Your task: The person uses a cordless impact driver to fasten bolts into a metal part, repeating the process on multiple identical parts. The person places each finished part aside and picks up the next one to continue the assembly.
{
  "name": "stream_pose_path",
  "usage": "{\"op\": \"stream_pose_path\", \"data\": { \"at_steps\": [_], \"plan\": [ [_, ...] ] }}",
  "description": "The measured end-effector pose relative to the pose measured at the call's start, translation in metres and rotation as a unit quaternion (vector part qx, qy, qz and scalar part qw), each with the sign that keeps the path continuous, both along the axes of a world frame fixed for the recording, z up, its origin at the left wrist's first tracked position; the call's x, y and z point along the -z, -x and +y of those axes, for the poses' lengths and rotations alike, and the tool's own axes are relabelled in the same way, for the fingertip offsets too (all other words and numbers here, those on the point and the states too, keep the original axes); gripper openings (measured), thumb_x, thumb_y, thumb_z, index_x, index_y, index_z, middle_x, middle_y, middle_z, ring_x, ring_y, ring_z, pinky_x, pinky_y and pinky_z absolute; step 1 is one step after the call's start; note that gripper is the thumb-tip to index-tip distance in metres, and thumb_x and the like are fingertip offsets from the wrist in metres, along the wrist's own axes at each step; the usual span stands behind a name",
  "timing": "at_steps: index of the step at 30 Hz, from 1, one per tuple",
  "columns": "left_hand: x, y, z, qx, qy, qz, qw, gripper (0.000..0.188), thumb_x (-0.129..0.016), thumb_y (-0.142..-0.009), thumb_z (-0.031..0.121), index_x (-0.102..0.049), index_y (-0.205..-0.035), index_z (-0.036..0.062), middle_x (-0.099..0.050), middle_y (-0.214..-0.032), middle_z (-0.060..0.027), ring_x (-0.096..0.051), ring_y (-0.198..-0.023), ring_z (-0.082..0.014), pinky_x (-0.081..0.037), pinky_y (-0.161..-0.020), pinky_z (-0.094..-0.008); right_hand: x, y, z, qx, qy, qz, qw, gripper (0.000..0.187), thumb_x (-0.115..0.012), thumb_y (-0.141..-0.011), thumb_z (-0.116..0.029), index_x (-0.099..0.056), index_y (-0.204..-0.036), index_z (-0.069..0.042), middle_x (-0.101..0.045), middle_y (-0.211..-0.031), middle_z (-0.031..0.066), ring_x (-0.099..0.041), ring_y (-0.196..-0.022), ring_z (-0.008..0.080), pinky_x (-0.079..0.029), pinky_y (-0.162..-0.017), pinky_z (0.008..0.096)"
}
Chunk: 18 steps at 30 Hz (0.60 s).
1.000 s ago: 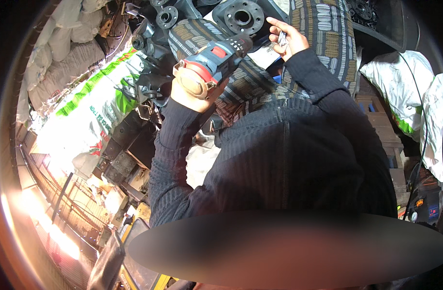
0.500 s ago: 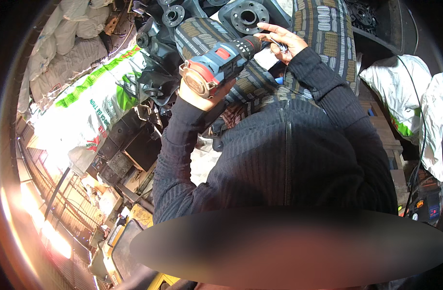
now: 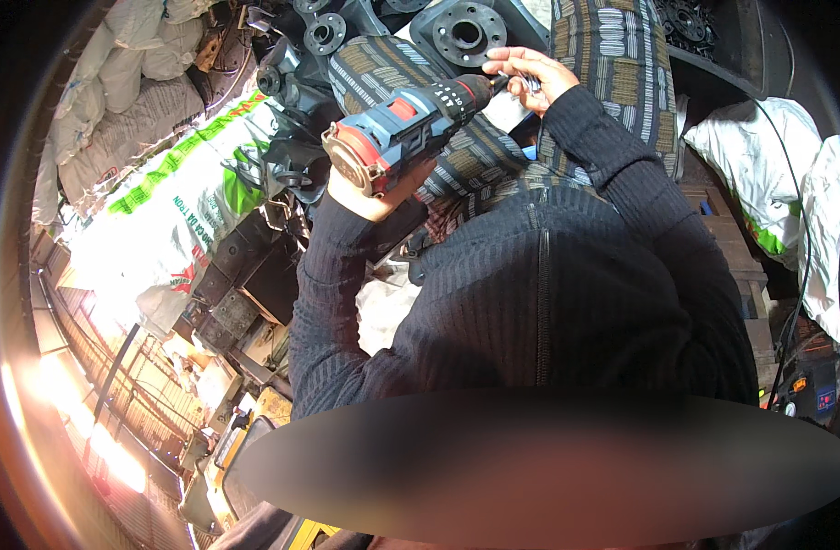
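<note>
As white sacks flank drill, flange beyond

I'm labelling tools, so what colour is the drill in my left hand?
The drill is blue-grey with red and black parts, seen in the head view.

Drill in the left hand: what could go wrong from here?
The right hand is close to the tip of the drill, so a spin might nip it. The small metal pieces in that hand could drop. The drill is over the patterned trousers, so a slip could snag them.
</note>
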<state>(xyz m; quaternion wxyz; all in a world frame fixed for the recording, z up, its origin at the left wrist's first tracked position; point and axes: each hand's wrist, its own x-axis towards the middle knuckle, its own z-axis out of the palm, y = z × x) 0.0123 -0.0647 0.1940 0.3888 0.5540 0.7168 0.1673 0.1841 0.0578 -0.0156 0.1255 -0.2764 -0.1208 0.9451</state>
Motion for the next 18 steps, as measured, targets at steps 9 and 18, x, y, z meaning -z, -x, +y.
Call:
{"op": "stream_pose_path", "data": {
  "at_steps": [9,18],
  "plan": [
    [0.001,0.005,0.0,-0.03,0.03,0.0,0.999,0.03,-0.071,-0.071,0.014,-0.063,-0.098,0.0069,-0.064,-0.094,-0.0069,-0.063,-0.085,-0.0236,-0.049,-0.074,-0.0348,0.002,-0.001,-0.005,0.008,0.068,0.002,0.998,0.022,-0.06,-0.085,-0.011,-0.056,-0.105,-0.002,-0.061,-0.093,0.008,-0.06,-0.067,0.0048,-0.027,-0.03,0.014],
    [0.001,0.006,0.007,0.006,0.012,0.003,1.0,0.03,-0.07,-0.071,0.012,-0.062,-0.098,0.0067,-0.064,-0.09,-0.0062,-0.062,-0.081,-0.0205,-0.049,-0.07,-0.0322,-0.007,0.001,-0.002,0.029,0.088,-0.03,0.995,0.019,-0.059,-0.086,-0.009,-0.056,-0.104,-0.005,-0.062,-0.089,0.0053,-0.061,-0.067,0.0038,-0.028,-0.03,0.0138]
  ]
}}
